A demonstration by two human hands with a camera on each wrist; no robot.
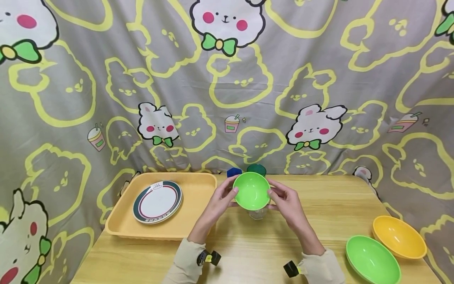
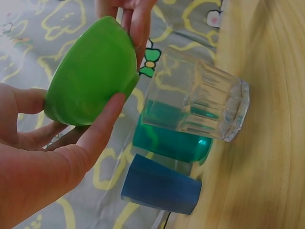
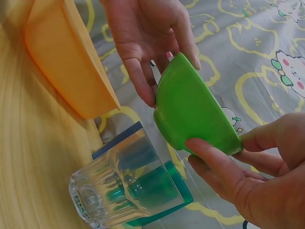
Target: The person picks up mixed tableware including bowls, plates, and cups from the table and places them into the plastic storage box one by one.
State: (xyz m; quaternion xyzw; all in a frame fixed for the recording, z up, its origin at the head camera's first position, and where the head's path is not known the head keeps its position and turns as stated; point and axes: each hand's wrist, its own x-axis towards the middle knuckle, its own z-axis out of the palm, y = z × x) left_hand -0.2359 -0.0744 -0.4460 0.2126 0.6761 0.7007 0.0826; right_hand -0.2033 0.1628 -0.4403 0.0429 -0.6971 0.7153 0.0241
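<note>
A small light-green bowl (image 1: 252, 191) is held up above the table between both hands. My left hand (image 1: 220, 199) pinches its left side, thumb at the rim and fingers against the outer wall. On the opposite side my right hand (image 1: 286, 199) grips it the same way. In the wrist views the bowl is apart from the clear faceted glass (image 2: 200, 95), which stands upright on the table; the head view shows only the glass's lower part beneath the bowl. Behind the glass stand a blue cup (image 2: 162, 186) and a teal cup (image 2: 171, 143).
To the left lies a yellow-orange tray (image 1: 198, 205) bearing a white plate (image 1: 157, 202) with a green rim. A larger green bowl (image 1: 373, 259) and an orange bowl (image 1: 399, 236) sit at the table's right edge. A patterned curtain (image 1: 227, 90) hangs behind the wooden table (image 1: 248, 252).
</note>
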